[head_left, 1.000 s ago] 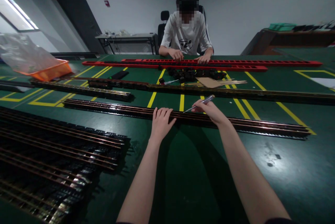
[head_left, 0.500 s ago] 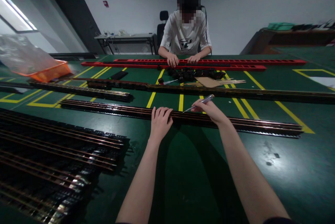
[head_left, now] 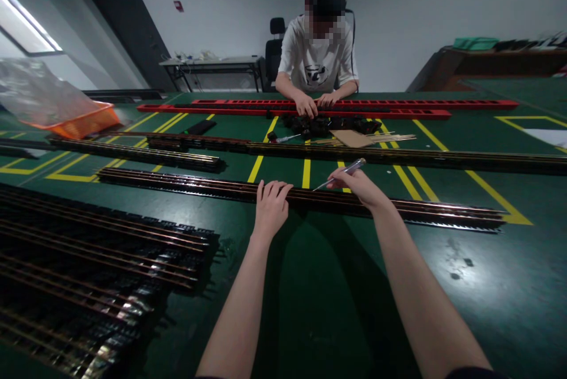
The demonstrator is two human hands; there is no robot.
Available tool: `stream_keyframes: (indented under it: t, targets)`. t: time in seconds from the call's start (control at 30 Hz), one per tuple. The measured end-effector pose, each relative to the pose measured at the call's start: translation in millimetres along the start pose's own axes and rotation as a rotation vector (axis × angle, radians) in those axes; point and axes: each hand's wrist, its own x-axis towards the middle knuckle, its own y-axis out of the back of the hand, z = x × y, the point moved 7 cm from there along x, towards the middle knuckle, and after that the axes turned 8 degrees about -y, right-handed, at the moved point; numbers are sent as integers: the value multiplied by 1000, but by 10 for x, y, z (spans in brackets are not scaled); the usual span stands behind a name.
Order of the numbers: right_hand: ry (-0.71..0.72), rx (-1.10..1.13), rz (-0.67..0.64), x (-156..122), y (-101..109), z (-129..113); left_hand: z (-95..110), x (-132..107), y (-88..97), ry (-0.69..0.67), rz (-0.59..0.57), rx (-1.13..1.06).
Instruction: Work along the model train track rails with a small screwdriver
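Observation:
A long dark rail with copper strips (head_left: 443, 211) lies across the green table in front of me. My left hand (head_left: 271, 209) rests on it, fingers curled over its far edge. My right hand (head_left: 359, 186) sits on the same rail further right and pinches a slim screwdriver with a clear handle (head_left: 343, 172), its thin tip pointing left just above the rail.
A stack of similar rails (head_left: 97, 261) fills the near left. More rails (head_left: 398, 156) lie beyond. Across the table a person in a white shirt (head_left: 319, 60) handles long red strips (head_left: 376, 108). Black parts (head_left: 328, 126), cardboard (head_left: 352, 139) and an orange basket (head_left: 84, 122) stand nearby.
The rail has slid a little to the left under my hands. My right hand with the screwdriver rose slightly. The person opposite shifted their hands along the red strips.

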Motion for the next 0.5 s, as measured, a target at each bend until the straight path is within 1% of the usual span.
stream_keyframes:
  t: [0.2,0.5]
  targets:
    - [5,-1,7,16,-13,13,4,5,4,-3,-9,-20]
    - [-17,2,17,5,-30,0,-25,19,9,6,-29,-125]
